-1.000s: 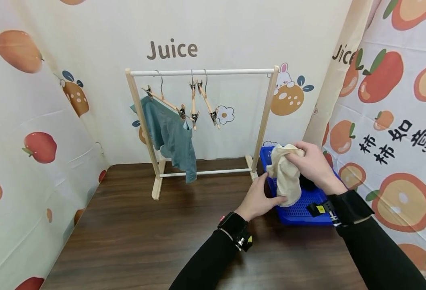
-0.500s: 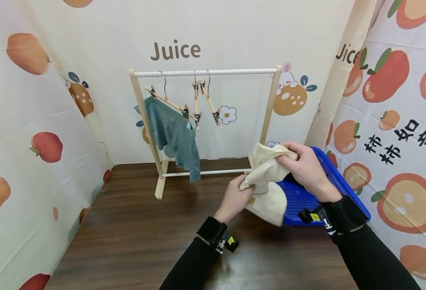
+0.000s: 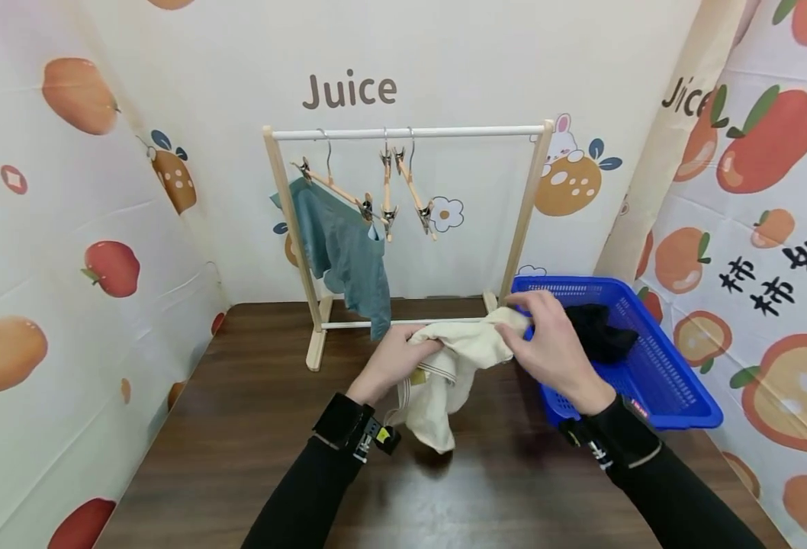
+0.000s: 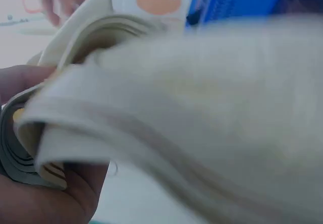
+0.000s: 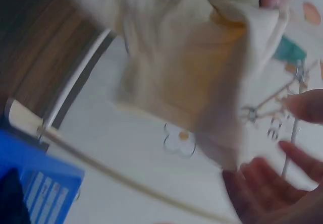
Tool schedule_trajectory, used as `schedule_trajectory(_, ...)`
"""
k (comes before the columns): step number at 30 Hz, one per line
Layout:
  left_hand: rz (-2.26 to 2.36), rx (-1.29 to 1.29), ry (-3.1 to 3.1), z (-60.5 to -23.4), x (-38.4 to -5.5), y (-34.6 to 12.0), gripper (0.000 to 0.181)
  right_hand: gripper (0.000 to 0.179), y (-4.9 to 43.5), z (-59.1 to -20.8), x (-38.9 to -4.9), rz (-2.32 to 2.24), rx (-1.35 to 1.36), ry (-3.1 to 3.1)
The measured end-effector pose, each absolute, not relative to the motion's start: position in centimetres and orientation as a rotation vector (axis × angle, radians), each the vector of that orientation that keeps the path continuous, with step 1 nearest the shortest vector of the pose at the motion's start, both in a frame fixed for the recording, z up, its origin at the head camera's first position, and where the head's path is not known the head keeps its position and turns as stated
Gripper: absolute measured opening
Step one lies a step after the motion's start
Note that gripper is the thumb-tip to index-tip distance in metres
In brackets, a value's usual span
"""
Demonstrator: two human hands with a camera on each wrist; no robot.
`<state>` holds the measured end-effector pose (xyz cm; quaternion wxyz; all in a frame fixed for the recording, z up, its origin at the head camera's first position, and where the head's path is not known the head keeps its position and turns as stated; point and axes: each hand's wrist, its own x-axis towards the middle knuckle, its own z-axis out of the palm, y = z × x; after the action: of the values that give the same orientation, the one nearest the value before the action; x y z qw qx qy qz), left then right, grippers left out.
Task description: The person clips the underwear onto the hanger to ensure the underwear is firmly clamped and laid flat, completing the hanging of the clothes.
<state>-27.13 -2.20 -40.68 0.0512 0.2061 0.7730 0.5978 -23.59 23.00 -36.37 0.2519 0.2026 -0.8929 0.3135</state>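
A cream cloth garment [image 3: 472, 347] with thin striped trim hangs crumpled between both hands, in front of the rack. My left hand [image 3: 391, 362] grips its left end, with the folded cloth between thumb and fingers in the left wrist view. At its right end is my right hand [image 3: 553, 354]; in the right wrist view its thumb and fingers stand apart, fingertips at the edge of the blurred cloth [image 5: 176, 62]. A teal garment [image 3: 345, 248] hangs from a clip hanger [image 3: 338, 191] at the rack's left.
The wooden rack [image 3: 530, 206] with white bars stands behind the hands. Two more clip hangers, one of them a wooden hanger [image 3: 413, 187], carry no clothes. To the right, a blue basket [image 3: 671, 366] holds a black cloth item [image 3: 599, 332]. Printed curtains enclose the brown table [image 3: 239, 427].
Both hands have brought the cream garment leftward from over the basket to before the rack. It now hangs looser, its striped trim showing. The right hand's fingers have spread.
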Motion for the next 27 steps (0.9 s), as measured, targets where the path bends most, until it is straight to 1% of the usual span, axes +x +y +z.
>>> schedule_trajectory(4,1.87,0.529,2.204,-40.5,-27.5,-3.0,0.018,0.022,20.9,-37.5,-22.5,0.779,0.796,-2.359)
schedule_trajectory(6,1.889,0.504,2.122,-40.4,-27.4,-3.2,0.021,0.025,19.6,-38.1,-21.9,0.823,0.888,-2.421)
schedule_trajectory(8,1.909,0.499,2.022,-40.2,-27.2,-3.5,0.026,0.032,18.5,-38.6,-21.7,0.901,0.934,-2.509)
schedule_trajectory(11,1.927,0.535,1.874,-40.1,-26.8,-3.9,0.033,0.042,17.2,-39.5,-21.8,1.012,0.894,-2.596)
schedule_trajectory(13,1.919,0.588,1.785,-40.1,-26.5,-4.3,0.034,0.044,16.7,-40.0,-22.0,1.069,0.854,-2.597)
schedule_trajectory(15,1.891,0.657,1.727,-40.2,-26.3,-4.7,0.037,0.042,16.6,-40.3,-22.3,1.101,0.836,-2.563)
schedule_trajectory(20,1.774,0.802,1.755,-40.3,-26.3,-5.5,0.052,0.032,16.8,-40.0,-22.6,1.113,0.8,-2.499)
schedule_trajectory(22,1.722,0.838,1.886,-40.2,-26.3,-5.8,0.048,0.027,16.9,-39.6,-22.7,1.083,0.766,-2.472)
schedule_trajectory(27,1.504,0.872,2.428,-40.1,-26.2,-7.2,0.028,0.013,18.2,-38.5,-23.3,1.001,0.696,-2.382)
